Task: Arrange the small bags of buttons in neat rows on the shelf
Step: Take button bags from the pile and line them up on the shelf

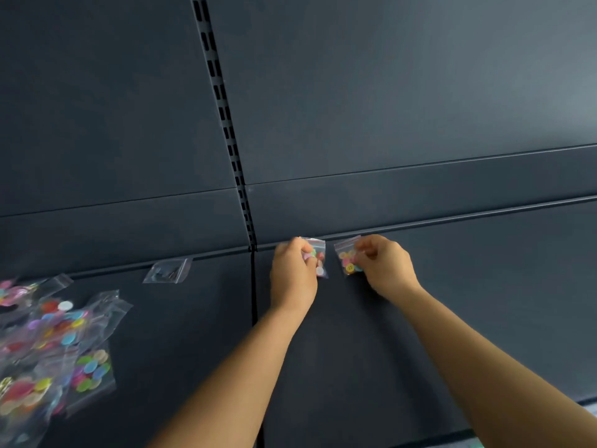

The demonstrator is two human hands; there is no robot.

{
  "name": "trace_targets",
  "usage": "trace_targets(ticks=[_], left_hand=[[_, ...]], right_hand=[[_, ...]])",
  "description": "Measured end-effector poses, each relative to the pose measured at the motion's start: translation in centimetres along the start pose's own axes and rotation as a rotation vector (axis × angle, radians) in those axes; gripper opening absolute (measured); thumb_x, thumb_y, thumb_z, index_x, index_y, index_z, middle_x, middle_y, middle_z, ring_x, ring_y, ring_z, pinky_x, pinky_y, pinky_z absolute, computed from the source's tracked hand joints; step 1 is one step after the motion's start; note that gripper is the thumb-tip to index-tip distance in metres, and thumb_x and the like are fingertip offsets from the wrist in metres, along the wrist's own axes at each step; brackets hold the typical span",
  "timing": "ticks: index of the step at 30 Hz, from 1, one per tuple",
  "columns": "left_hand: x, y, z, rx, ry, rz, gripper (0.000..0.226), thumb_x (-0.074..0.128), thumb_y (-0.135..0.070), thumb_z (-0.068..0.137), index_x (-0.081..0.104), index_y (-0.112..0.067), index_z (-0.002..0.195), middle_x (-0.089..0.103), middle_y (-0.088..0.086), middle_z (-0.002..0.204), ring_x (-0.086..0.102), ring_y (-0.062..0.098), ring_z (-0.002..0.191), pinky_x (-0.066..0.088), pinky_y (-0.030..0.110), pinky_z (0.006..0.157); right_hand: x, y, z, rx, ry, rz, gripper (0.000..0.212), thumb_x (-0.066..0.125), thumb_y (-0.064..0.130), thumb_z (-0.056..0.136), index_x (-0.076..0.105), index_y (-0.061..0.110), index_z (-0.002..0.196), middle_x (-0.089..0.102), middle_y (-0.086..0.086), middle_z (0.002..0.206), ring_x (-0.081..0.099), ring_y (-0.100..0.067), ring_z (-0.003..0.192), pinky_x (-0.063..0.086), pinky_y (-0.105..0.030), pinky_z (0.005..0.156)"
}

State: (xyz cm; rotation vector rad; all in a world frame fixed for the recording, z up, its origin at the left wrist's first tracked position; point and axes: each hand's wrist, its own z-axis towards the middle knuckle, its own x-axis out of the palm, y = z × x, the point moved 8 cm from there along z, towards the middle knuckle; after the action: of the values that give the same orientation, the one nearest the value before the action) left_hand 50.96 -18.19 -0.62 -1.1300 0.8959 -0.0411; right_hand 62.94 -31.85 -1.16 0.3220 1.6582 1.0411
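At far edge of dark shelf (484, 302), left hand (292, 276) pinches one small button bag (318, 258), right hand (384, 266) pinches second bag (347, 257) just beside it; loose pile of bags (55, 344) near left.

A dark blue-grey metal shelf (452, 302) carries small clear bags of buttons. A jumbled pile of bags (51, 350) with bright buttons lies at its left. One bag of dark buttons (166, 270) lies apart at the back edge. Two bags of coloured buttons (318, 257) (348, 256) sit side by side at the back, right of the shelf's seam (254, 292).
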Motion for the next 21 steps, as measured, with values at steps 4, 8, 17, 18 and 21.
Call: trace_targets(ticks=[4,8,17,18,21], left_hand=[[0.7,0.5,0.6,0.032,-0.007,0.136,0.013,0.053,-0.008,0.091,0.066,-0.008,0.095,0.044,-0.008,0.103,0.052,-0.002,0.072,0.033,0.009,0.063],[0.8,-0.5,0.1,0.174,-0.014,0.406,0.022,0.054,-0.017,0.094,0.070,-0.010,0.107,0.046,0.003,0.128,0.037,0.023,0.116,0.034,0.024,0.091],[2.8,-1.1,-3.0,0.313,0.325,0.543,0.049,0.034,-0.026,0.103,0.027,-0.012,0.149,0.022,-0.001,0.157,0.016,0.014,0.145,0.013,0.024,0.116],[2.9,-1.0,-3.1,0.298,0.325,0.538,0.050,0.033,-0.028,0.103,0.023,-0.012,0.150,0.019,-0.001,0.158,0.013,0.013,0.146,0.011,0.024,0.117],[3.2,-1.1,-3.2,0.266,0.323,0.523,0.053,0.032,-0.030,0.103,0.019,-0.012,0.151,0.014,0.000,0.159,0.008,0.013,0.146,0.008,0.024,0.117]], right_hand=[[0.3,-0.1,0.8,-0.088,0.011,-0.149,0.019,0.058,0.017,0.089,0.067,0.017,0.107,0.064,-0.004,0.105,0.059,-0.021,0.095,0.040,-0.023,0.075],[0.4,0.5,0.8,-0.196,0.032,-0.284,0.024,0.055,0.019,0.093,0.066,0.015,0.114,0.051,-0.005,0.119,0.050,-0.026,0.109,0.039,-0.027,0.083],[2.6,1.1,-2.1,-0.469,0.341,-0.627,0.049,0.029,0.031,0.101,0.023,0.019,0.149,0.022,0.003,0.156,0.017,-0.016,0.144,0.013,-0.029,0.116],[2.7,1.0,-2.1,-0.449,0.363,-0.641,0.052,0.028,0.032,0.101,0.017,0.019,0.150,0.016,0.003,0.158,0.012,-0.015,0.145,0.010,-0.030,0.117],[2.7,0.9,-2.2,-0.414,0.377,-0.663,0.056,0.025,0.036,0.101,0.008,0.019,0.151,0.009,0.002,0.159,0.006,-0.014,0.146,0.007,-0.030,0.117]])
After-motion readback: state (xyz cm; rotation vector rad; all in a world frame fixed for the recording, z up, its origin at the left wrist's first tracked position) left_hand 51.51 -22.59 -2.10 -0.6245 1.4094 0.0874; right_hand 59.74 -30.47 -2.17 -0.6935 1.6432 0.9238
